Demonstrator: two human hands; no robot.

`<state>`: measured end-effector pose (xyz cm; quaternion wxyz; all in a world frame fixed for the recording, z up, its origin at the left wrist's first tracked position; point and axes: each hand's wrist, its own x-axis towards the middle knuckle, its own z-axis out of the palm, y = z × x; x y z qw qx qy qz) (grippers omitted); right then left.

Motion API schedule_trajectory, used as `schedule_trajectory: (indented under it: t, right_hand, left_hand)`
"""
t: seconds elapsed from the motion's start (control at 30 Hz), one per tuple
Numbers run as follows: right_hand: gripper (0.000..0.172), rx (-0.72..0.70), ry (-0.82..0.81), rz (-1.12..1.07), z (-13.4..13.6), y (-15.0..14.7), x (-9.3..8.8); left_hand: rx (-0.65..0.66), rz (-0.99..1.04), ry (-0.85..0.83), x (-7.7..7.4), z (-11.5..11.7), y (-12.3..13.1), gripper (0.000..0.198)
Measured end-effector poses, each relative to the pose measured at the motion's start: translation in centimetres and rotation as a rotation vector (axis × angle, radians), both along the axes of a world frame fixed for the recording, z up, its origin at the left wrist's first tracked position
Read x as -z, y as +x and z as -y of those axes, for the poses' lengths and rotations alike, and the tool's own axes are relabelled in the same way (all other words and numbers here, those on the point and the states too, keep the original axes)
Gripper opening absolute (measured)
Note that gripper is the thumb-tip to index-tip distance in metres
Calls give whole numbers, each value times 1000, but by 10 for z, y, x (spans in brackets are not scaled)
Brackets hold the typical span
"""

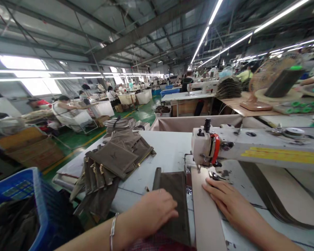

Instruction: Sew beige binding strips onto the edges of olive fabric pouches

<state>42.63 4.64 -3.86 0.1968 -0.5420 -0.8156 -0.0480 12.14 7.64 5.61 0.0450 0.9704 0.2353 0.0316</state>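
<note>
My left hand [157, 212] is over a dark brown fabric pouch [174, 184] lying on the white machine table. Its fingers are curled together, and whatever is under them is hidden. My right hand [230, 200] lies flat with fingers stretched out on a long pale strip [205, 209], its fingertips by the metal guide [217, 176]. That strip runs under the needle area of a white sewing machine [206, 146]. Left of the pouch, a heap of similar brown pouches [117, 157] with small gold-coloured zip pulls is piled at the table's edge.
A blue plastic basket [38, 209] with dark fabric pieces stands at the lower left. The pale strip with a dark side [290, 195] curves across the table on the right. Behind the machine are a fan [261, 83] and a large thread cone [284, 82]. Other people work farther back.
</note>
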Motion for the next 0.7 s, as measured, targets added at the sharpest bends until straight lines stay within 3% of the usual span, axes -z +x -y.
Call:
schedule_trajectory:
  t: [0.1, 0.23, 0.33, 0.47, 0.57, 0.7]
  right_hand:
    - [32, -14, -23, -3, -10, 1, -7]
    - [33, -16, -15, -3, -18, 2, -5]
    - [34, -4, -7, -9, -17, 2, -2]
    - [31, -2, -11, -26, -15, 0, -1]
    - [30, 27, -8, -35, -15, -2, -2]
    - [40, 42, -12, -19, -15, -4, -4]
  left_hand:
    - [-178, 138, 67, 14, -41, 24, 27]
    - [-377, 210, 6, 33, -77, 45, 11]
    - [-386, 228, -76, 41, -85, 45, 7]
    - [-302, 280, -305, 31, -90, 47, 8]
    - [-202, 370, -501, 22, -95, 67, 11]
    - [-184, 334, -468, 27, -98, 103, 6]
